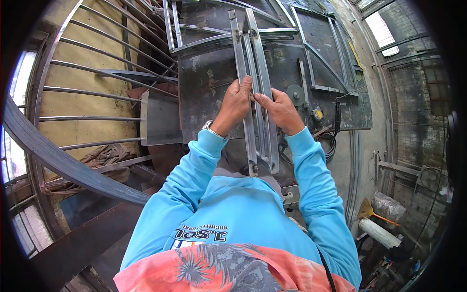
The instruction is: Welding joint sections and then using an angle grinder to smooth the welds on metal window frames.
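Note:
A narrow frame of welded square steel tubes [263, 73] runs lengthwise in front of me, its near end close to my body and its far part over the table. Dark weld marks show near its ends. My left hand [234, 106] is closed round the left tube, thumb on top. On the other side, my right hand [282, 111] grips the right tube, its thumb reaching inward until the two thumbs nearly meet. Fingers under the tubes are partly hidden. A grey disc [295, 92] lies on the table just right of my right hand.
The dark worktable [206, 97] carries larger steel frames [321, 58] at the back and right. A yellow round tool [317, 115] and a black-handled holder [337, 116] sit at its near right edge, above coiled cable [331, 148]. Long metal bars [73, 160] curve along my left.

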Motion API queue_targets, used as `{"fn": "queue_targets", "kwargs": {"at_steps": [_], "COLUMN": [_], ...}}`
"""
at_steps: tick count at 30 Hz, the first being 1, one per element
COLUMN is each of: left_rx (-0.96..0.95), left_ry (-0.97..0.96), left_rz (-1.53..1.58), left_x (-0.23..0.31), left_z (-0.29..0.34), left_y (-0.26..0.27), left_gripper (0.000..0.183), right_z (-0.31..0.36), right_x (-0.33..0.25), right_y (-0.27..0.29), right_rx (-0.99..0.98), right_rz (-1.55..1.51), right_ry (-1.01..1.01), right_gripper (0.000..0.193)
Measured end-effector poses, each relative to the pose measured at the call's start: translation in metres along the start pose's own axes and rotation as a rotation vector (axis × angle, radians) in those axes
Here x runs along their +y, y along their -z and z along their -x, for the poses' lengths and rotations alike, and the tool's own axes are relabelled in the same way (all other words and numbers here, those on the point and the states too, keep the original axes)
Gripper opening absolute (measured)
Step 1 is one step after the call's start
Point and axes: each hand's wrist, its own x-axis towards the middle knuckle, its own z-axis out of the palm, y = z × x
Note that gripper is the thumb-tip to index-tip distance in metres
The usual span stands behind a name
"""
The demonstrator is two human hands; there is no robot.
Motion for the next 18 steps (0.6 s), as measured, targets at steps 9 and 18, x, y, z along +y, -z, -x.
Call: {"fn": "queue_targets", "kwargs": {"at_steps": [9, 18], "left_rx": [0.078, 0.052], "left_ry": [-0.047, -0.03], "left_rz": [-0.309, -0.25], "left_x": [-0.018, -0.008], "left_z": [-0.015, -0.009], "left_y": [-0.002, 0.002], "left_gripper": [0.05, 0.047], "right_z": [0.001, 0.004], "right_x": [-0.006, 0.006], "right_y": [0.036, 0.006], "right_rx": [-0.057, 0.145], "right_rz": [-0.111, 0.295], "right_ry": [-0.034, 0.042], "right_gripper": [0.037, 0.036]}}
